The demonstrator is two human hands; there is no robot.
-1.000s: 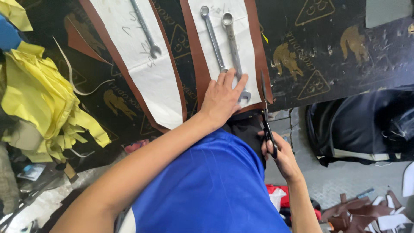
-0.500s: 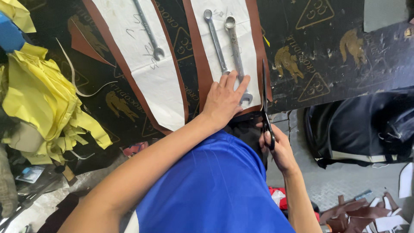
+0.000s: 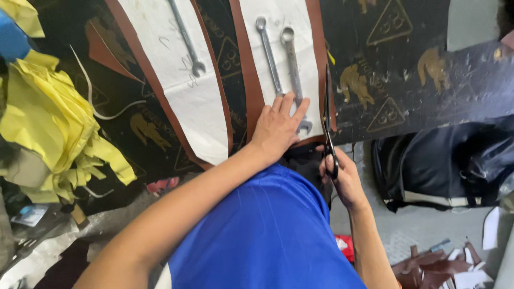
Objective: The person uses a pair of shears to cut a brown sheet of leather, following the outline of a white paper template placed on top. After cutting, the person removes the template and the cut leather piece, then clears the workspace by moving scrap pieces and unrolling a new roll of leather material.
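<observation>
Scissors (image 3: pixel 327 115) have advanced; right hand (image 3: pixel 342 174) grasps them, left hand (image 3: pixel 278 128) stays flat, released, on paper pattern (image 3: pixel 276 32)

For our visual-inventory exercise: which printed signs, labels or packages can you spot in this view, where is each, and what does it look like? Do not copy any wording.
Triangle emblem: top right of the black printed sheet; gold outline.
Second triangle emblem: lower, right of the scissors; gold outline.
Animal figure: between the triangles; gold.
No packages or screens are identifiable.
</observation>
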